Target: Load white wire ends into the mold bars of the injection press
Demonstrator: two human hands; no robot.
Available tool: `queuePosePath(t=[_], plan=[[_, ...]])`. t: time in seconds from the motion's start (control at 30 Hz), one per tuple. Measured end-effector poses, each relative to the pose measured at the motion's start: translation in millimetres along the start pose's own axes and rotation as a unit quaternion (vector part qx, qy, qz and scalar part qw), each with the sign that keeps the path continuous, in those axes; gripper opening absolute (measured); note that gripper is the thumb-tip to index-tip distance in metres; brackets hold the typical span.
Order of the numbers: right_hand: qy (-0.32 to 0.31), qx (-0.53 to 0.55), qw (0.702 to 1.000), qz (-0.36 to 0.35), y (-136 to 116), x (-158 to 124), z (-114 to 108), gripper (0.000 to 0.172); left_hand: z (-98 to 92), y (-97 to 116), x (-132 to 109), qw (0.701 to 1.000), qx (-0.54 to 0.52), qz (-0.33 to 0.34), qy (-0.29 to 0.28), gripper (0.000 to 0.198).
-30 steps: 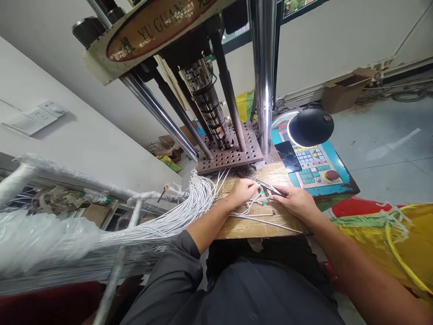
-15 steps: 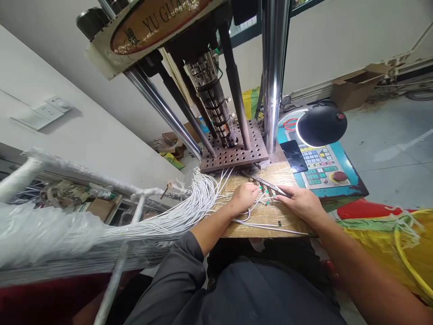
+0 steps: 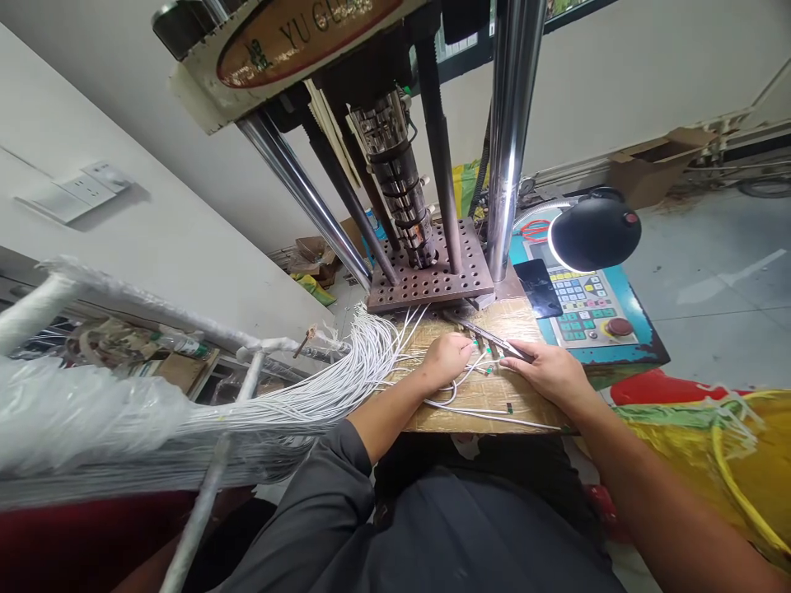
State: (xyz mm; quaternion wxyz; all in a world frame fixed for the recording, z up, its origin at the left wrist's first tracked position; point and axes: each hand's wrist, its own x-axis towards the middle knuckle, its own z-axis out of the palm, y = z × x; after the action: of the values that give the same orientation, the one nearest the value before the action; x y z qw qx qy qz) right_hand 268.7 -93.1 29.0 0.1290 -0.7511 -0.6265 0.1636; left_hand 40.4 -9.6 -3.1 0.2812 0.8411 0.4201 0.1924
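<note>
1. The left hand [image 3: 448, 360] has its thumb and fingers pinched together on the loose white cords [image 3: 470, 409], beside their small green ends [image 3: 488, 351] – exactly which cord it has is too small to tell.
2. The right hand [image 3: 553, 371] is closed around the near right end of a slim metal tool [image 3: 491, 336], which slants to the far left.
3. These cords lie on the tape-covered board [image 3: 524, 321], between and near the 2 hands; 1 cord ends in a dark tag [image 3: 510, 408].
4. To the left, a thick bundle of white cords [image 3: 364, 358] curves down over a wrapped rail [image 3: 250, 383].
5. Beyond the board stands a holed metal plate [image 3: 445, 288] – a lit lamp [image 3: 596, 233] hangs far right.
</note>
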Motion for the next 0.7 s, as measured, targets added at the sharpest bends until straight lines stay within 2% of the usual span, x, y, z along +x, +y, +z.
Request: queuePosePath(t=[0.37, 0.43, 0.5, 0.6, 0.7], plan=[[-0.022, 0.025, 0.999, 0.007, 3.1, 3.7, 0.0, 0.054, -4.5, 10.7, 4.4, 0.996, 0.088, -0.022, -0.007, 0.037], [-0.006, 0.017, 1.000, -0.023, 5.7, 2.6, 3.3, 0.053, -4.2, 12.8, 4.4, 0.995, 0.098, -0.026, -0.003, 0.034], [0.042, -0.032, 0.997, -0.062, 7.5, -0.2, 7.3, 0.052, -6.9, 12.4, 2.8, 0.995, 0.102, -0.015, 0.010, 0.032], [0.128, -0.124, 0.974, -0.141, 10.0, -3.2, 14.4, 0.046, -17.6, 1.4, -3.2, 0.993, 0.083, 0.011, 0.084, 0.029], [0.158, -0.117, 0.961, -0.196, 13.7, -0.9, 21.0, 0.045, -32.0, -20.5, -11.7, 0.980, 0.020, 0.011, 0.198, 0.023]])
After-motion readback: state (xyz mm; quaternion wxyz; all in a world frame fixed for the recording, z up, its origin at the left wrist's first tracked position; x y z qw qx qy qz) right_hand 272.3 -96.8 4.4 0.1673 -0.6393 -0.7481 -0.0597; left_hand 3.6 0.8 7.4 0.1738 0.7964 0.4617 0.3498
